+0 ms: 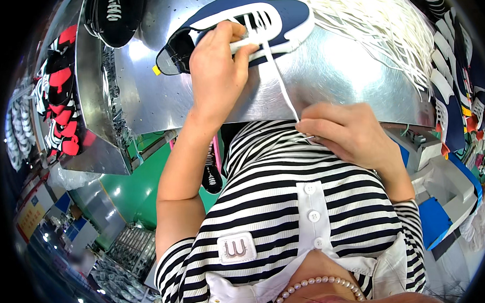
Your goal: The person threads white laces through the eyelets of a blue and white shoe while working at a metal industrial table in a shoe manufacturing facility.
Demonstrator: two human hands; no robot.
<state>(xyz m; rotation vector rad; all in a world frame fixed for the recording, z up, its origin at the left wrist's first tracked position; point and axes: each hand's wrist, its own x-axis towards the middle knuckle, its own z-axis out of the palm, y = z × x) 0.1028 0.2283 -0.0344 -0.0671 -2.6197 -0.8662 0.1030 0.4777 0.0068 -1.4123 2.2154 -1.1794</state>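
Observation:
A navy and white sneaker (291,13) lies on its side on the metal tabletop, its dark heel opening to the left. My left hand (218,67) is closed at the sneaker's throat, fingers and thumb pinching by the tongue and eyelets; its fingertips partly hide what lies between them. From the eyelets a white shoelace (280,83) runs taut toward me. My right hand (348,132) pinches the lace's near end just past the table edge, in front of my striped shirt. A thin metal piece (304,139) pokes out beside those fingers; its kind is unclear.
Many loose white laces (372,29) spread over the table's right side. Black shoes (115,19) stand at the far left. Red, black and white shoes (62,104) line the left side. More navy and white shoes (449,96) are stacked right, above a grey and blue bin (447,198).

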